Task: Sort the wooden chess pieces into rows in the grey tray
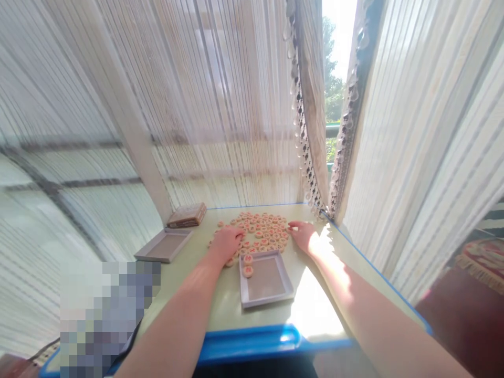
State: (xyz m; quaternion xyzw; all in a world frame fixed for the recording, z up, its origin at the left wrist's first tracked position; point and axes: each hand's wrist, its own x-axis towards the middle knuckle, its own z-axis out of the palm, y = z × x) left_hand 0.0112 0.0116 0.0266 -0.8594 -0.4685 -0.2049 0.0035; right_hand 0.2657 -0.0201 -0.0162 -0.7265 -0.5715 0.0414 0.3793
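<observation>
Many round, pale wooden Chinese chess pieces (259,234) with printed characters, mostly red, lie spread over the table. My left hand (228,240) rests at the left side of the pieces, its fingers bent together; what is under the fingertips is hidden. At the right edge of the spread, my right hand (302,234) has its fingers stretched toward the pieces, slightly apart, with nothing visible in them. Between my forearms is a shallow, light-coloured box tray (268,283). Two chess pieces (248,265) sit in its back left corner, one in front of the other.
A second shallow tray (167,247) stands at the left edge of the pale table (220,315). Behind it is a brown, book-like case (187,214). Striped string curtains (220,105) hang around the table. Blue edging (252,344) runs along the near side.
</observation>
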